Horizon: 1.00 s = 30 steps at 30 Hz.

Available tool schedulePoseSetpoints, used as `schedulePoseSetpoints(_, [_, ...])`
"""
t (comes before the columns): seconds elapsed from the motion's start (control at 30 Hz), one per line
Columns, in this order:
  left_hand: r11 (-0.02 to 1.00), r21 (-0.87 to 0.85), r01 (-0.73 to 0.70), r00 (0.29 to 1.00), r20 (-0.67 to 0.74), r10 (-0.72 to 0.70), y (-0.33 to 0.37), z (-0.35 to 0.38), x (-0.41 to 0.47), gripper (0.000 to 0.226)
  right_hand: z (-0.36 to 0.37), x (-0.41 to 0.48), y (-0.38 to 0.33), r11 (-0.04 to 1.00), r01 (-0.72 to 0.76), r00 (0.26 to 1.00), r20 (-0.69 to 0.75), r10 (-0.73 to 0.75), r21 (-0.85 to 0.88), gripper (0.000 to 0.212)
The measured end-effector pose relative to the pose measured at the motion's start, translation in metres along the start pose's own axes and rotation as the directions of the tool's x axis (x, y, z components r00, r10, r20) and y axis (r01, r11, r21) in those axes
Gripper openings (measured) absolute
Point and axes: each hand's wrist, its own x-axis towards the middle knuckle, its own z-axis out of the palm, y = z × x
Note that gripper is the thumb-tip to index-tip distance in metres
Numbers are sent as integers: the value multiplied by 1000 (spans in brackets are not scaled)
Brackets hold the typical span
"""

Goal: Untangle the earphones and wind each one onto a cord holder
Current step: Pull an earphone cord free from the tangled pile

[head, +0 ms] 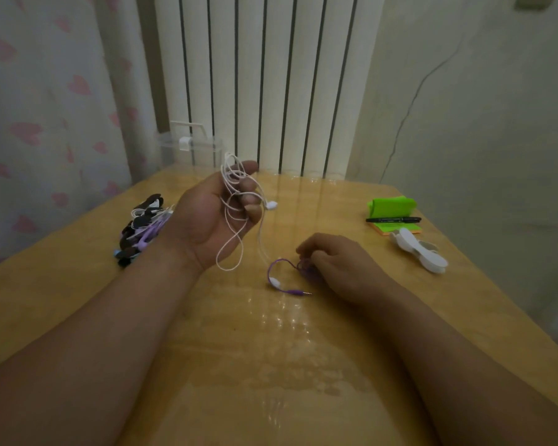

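Right hand on purple earphones (white earphones in left hand)

One white earphone set, one purple earphone set, one black marker, one clear box.

Dim, warm indoor light; white glare streaks the glossy yellow wooden table (strongest mid-table); wide-angle bowing at edges, soft detail throughout.

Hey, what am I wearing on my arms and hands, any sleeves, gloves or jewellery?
Nothing visible. The left forearm and right forearm are bare to the frame edge, no sleeves. The left hand and right hand have no gloves; no watch, bracelet or ring shows.
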Motion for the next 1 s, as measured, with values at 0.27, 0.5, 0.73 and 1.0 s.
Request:
schedulePoseSetpoints(0.27, [997, -75, 31, 998, 60, -27, 5, 2, -3, 38, -3, -6, -21, 995, 84, 986, -147, -75, 52, 33])
schedulePoseSetpoints(0.5, [998, -70, -9, 995, 103, 16, 8, 8, -8, 24, 18, -17, -46, 906, 196, 977, 7, -214, 375, 24])
schedulePoseSetpoints(0.73, [1000, -4, 3, 991, 136, -2, 8, 5, -9, 23, 11, -17, -54, 794, 147, 984, -2, -180, 590, 35])
schedulePoseSetpoints(1.0, [999, 40, 17, 987, 161, -24, 8, 3, -9, 26, 13, -16, -50, 802, 156, 979, 17, -202, 576, 26])
